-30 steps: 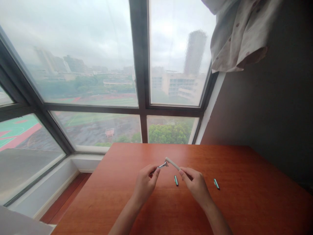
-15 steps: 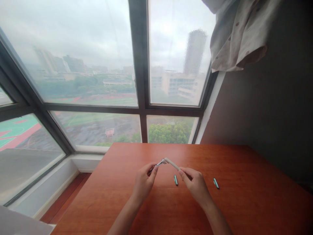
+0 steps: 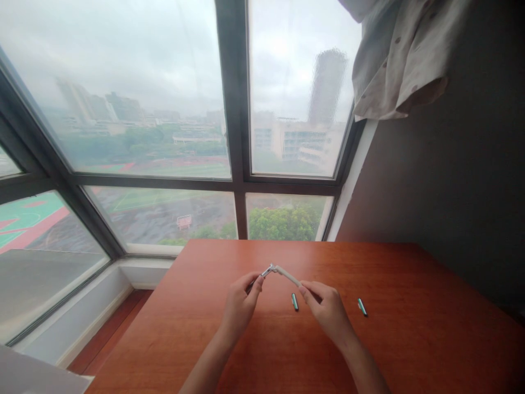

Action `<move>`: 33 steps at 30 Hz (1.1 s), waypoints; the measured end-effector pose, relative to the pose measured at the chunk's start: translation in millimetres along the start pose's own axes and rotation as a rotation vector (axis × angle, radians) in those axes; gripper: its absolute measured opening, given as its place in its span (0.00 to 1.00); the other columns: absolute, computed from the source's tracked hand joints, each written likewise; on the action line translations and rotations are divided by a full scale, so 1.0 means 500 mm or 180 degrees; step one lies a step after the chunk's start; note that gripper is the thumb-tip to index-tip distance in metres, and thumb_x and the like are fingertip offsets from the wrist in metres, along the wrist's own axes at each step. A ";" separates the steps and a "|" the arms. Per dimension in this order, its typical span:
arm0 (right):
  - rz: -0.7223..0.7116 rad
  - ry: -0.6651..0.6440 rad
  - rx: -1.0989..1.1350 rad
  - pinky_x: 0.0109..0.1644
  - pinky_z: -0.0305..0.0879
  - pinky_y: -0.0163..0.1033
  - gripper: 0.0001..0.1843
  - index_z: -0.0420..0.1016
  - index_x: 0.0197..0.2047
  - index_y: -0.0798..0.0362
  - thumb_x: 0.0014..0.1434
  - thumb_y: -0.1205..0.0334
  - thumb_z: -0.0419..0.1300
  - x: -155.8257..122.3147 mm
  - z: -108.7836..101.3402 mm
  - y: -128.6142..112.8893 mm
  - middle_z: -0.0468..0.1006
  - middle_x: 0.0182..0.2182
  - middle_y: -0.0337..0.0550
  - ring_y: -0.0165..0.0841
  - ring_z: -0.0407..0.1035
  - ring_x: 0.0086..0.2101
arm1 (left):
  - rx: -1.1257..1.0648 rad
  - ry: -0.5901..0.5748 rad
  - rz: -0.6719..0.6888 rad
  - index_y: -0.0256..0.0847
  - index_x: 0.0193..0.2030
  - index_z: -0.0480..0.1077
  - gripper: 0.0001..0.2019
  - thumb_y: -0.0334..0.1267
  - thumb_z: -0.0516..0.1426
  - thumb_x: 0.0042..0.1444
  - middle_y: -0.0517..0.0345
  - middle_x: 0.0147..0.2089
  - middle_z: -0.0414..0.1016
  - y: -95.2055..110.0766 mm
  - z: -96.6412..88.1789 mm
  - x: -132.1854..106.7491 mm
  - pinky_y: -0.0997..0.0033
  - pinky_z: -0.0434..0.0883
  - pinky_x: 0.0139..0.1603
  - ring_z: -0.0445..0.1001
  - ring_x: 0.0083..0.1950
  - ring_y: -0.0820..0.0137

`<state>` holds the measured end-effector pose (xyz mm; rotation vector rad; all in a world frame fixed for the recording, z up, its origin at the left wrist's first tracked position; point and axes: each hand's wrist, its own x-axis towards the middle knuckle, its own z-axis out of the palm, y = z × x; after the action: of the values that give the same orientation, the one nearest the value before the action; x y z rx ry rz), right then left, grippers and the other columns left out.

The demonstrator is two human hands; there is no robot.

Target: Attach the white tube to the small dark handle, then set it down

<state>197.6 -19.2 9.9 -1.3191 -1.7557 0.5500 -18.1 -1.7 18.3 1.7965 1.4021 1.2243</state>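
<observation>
You held your two hands raised just over the counter (image 3: 410, 284), meeting at a joint where a small metal piece (image 3: 267, 271) touched the far tip of a white rod (image 3: 288, 276); the step in hand looked to be the working of that piece at the rod's end, though the joint itself was too small to read.

Your left hand (image 3: 240, 306) was closed to a fingertip pinch on the near end of the metal piece, the other fingers curled under. Your right hand (image 3: 328, 312) was likewise drawn together, thumb and forefinger pinching the rod's lower end, so the rod slanted up and away toward the left hand.

Any further move there would have called for small, steady fingertip work, with the rod kept from twisting in the right pinch.

A green tube (image 3: 294, 301) lay on the counter just beside your right thumb; a second green tube (image 3: 361, 307) lay near the right hand on its outer side; neither was touched.
</observation>
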 end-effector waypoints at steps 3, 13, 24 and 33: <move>-0.0015 -0.0018 0.0004 0.29 0.59 0.33 0.18 0.78 0.32 0.55 0.63 0.55 0.51 0.001 0.000 -0.003 0.76 0.24 0.43 0.33 0.68 0.26 | -0.0031 0.0052 -0.0031 0.38 0.33 0.73 0.15 0.46 0.51 0.60 0.60 0.25 0.68 0.000 -0.003 0.001 0.76 0.61 0.27 0.66 0.27 0.70; -0.0055 0.0038 -0.0047 0.29 0.58 0.33 0.18 0.77 0.31 0.55 0.63 0.56 0.51 0.002 0.000 -0.002 0.75 0.24 0.42 0.32 0.67 0.25 | -0.0089 0.0033 -0.0038 0.37 0.34 0.74 0.15 0.45 0.52 0.59 0.59 0.25 0.69 -0.003 0.000 0.001 0.76 0.61 0.28 0.66 0.28 0.70; -0.0077 -0.0024 -0.0116 0.28 0.56 0.33 0.18 0.76 0.30 0.55 0.63 0.56 0.50 0.002 -0.001 -0.006 0.72 0.22 0.40 0.31 0.65 0.24 | 0.0004 0.0090 -0.0037 0.38 0.36 0.75 0.15 0.45 0.52 0.60 0.58 0.27 0.72 -0.004 -0.003 0.002 0.75 0.62 0.28 0.67 0.28 0.69; -0.0090 -0.0077 -0.0125 0.31 0.59 0.33 0.18 0.77 0.29 0.54 0.63 0.56 0.50 -0.001 0.000 0.005 0.76 0.26 0.43 0.33 0.68 0.27 | 0.0113 0.0066 -0.0034 0.37 0.39 0.75 0.16 0.45 0.51 0.60 0.54 0.31 0.76 -0.003 -0.004 0.001 0.74 0.64 0.30 0.71 0.31 0.67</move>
<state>198.8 -18.7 7.8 -1.3177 -1.8106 0.5200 -20.2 -0.9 18.2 1.8026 1.4518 1.2228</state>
